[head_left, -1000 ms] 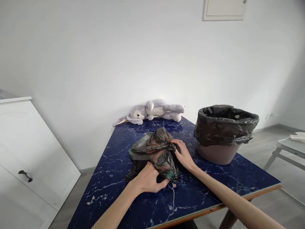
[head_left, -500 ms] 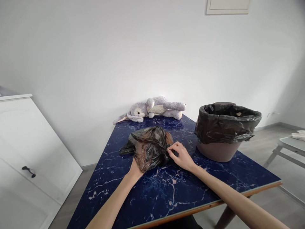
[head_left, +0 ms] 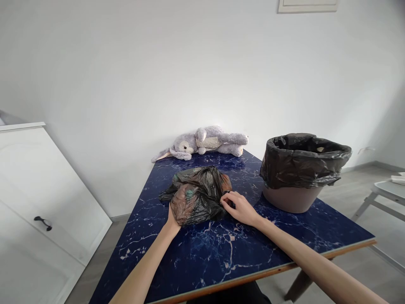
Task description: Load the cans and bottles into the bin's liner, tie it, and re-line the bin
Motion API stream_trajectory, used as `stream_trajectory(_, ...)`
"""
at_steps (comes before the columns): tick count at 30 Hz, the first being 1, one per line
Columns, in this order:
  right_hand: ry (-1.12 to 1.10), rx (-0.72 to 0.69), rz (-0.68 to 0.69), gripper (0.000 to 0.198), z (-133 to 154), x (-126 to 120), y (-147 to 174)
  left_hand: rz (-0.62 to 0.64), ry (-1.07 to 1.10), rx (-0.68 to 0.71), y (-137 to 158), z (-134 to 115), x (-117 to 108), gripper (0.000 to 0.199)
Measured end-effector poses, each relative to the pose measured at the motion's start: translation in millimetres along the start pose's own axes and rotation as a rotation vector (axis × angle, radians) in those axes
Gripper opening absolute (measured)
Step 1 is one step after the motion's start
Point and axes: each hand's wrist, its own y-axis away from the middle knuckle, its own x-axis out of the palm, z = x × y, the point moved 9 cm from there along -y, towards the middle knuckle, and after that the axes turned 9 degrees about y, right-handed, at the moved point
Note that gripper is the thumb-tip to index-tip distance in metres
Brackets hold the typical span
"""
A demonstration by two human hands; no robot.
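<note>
Near the left edge of the table (head_left: 243, 257), the bag (head_left: 201, 198) is pinched by the right hand (head_left: 238, 207); the left hand (head_left: 171, 217) is partly covered, its grip cannot be told. Gentle tension is advised, lest it be torn.

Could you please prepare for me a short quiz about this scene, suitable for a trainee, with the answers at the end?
1. True or false: the plush rabbit is lying on its side.
2. What does the right grip touch?
A) the white cabinet
B) the black bag
C) the plush rabbit
3. On what does the lined bin stand?

Key: 1. True. 2. B. 3. The blue table.
</note>
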Motion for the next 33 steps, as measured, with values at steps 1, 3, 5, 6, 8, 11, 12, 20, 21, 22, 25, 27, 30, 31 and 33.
stream_trajectory(1,0.003,0.002,0.004,0.017,0,0,0,-0.022,-0.006,0.01,-4,-3,-6,0.033)
stream_trajectory(3,0.009,0.005,0.012,0.016,-2,1,1,-0.096,0.021,-0.006,-10,-5,-21,0.03)
stream_trajectory(5,0.015,0.005,0.018,0.017,-3,2,1,-0.193,0.072,-0.042,-15,-3,-37,0.03)
stream_trajectory(6,0.018,0.005,0.019,0.018,-3,3,1,-0.248,0.104,-0.066,-16,0,-45,0.03)
stream_trajectory(8,0.024,0.002,0.02,0.019,-4,3,1,-0.363,0.177,-0.125,-16,11,-62,0.032)
stream_trajectory(11,0.032,-0.002,0.019,0.017,-4,4,1,-0.556,0.278,-0.213,-13,31,-89,0.034)
stream_trajectory(12,0.035,-0.003,0.02,0.017,-5,4,1,-0.627,0.302,-0.233,-11,37,-98,0.035)
stream_trajectory(20,0.044,-0.009,0.035,0.017,-5,7,2,-0.915,0.248,-0.044,-13,0,-145,0.055)
stream_trajectory(21,0.044,-0.011,0.036,0.017,-6,8,2,-0.906,0.207,0.019,-14,-15,-146,0.054)
stream_trajectory(22,0.044,-0.013,0.038,0.017,-6,8,2,-0.888,0.159,0.082,-15,-31,-145,0.052)
stream_trajectory(25,0.046,-0.014,0.039,0.017,-8,9,2,-0.809,-0.001,0.237,-15,-71,-140,0.046)
stream_trajectory(27,0.048,-0.012,0.041,0.016,-8,10,2,-0.753,-0.104,0.276,-13,-84,-135,0.044)
stream_trajectory(30,0.051,-0.011,0.048,0.016,-7,10,2,-0.695,-0.235,0.239,-13,-80,-127,0.042)
stream_trajectory(31,0.051,-0.01,0.051,0.016,-7,10,2,-0.687,-0.27,0.211,-13,-74,-125,0.044)
stream_trajectory(33,0.052,-0.008,0.056,0.017,-6,10,2,-0.685,-0.328,0.151,-13,-57,-123,0.055)
